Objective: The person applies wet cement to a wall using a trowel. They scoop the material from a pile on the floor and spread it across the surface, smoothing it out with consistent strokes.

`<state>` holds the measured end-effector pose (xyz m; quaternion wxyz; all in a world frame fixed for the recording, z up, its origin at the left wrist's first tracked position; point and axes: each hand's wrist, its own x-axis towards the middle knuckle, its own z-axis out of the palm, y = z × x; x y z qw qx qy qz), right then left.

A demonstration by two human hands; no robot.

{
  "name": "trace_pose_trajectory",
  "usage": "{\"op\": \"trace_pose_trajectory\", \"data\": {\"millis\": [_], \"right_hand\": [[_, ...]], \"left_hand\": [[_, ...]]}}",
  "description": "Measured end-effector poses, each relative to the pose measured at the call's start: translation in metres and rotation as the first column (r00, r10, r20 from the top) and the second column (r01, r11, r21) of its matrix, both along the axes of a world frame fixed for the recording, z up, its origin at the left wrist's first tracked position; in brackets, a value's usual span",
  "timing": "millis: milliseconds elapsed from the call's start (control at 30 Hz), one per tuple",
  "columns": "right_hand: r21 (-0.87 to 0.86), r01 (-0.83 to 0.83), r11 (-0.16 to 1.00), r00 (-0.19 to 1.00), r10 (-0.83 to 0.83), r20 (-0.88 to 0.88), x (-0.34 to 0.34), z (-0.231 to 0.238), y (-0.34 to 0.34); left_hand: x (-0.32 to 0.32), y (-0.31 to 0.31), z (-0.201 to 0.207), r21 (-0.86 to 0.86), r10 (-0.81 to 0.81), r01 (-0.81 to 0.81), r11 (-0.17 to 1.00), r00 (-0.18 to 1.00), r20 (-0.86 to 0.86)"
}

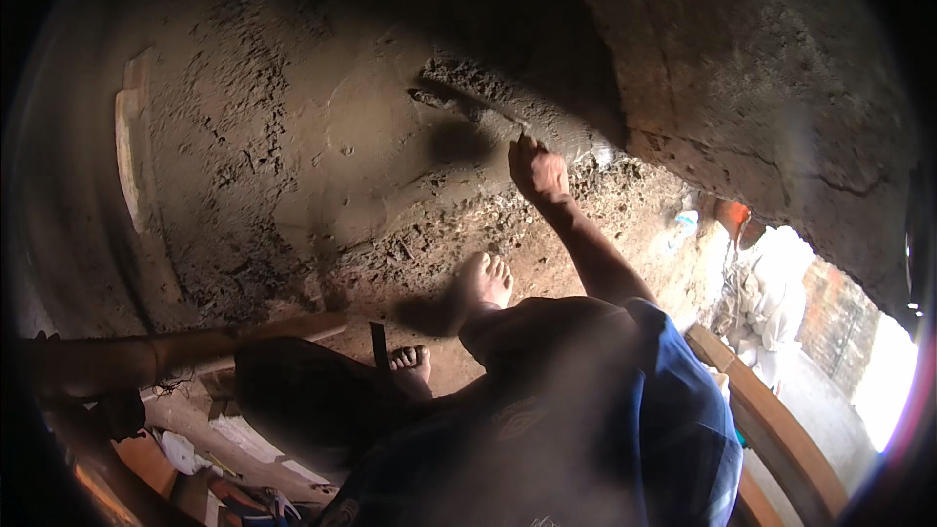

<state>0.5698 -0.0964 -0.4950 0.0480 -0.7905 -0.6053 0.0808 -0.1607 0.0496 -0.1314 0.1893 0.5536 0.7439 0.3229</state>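
Note:
My right hand [539,168] is closed around the end of a trowel [473,100], its fingers wrapped over the handle. The trowel's long thin blade lies low over wet grey-brown mortar [366,127], among a rough, lumpy patch [488,83]. Smoother mortar spreads to the left of the blade, with a coarse, pitted band [234,166] beyond it. My left hand does not show. Below my right hand are my bare feet, one [490,279] lit, the other [411,367] beside a dark flat strip [379,344].
A large cracked concrete mass [771,88] overhangs the right side. A wooden strip [129,151] stands at the far left. Timber pieces [771,420] lie at the lower right, near white sacks [771,293]. A round beam [176,351] crosses the lower left.

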Motion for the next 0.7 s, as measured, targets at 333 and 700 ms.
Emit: {"op": "trace_pose_trajectory", "data": {"millis": [333, 700], "right_hand": [[0.008, -0.133, 0.991, 0.986, 0.131, 0.103, 0.060, -0.016, 0.119], [-0.042, -0.205, 0.978, 0.970, 0.197, -0.143, -0.022, 0.006, -0.023]], "left_hand": [[-0.044, 0.011, 0.008, -0.054, 0.043, -0.039, 0.998, 0.996, 0.076], [-0.018, 0.011, 0.014, -0.052, 0.015, -0.021, 0.998, 0.994, -0.111]]}}
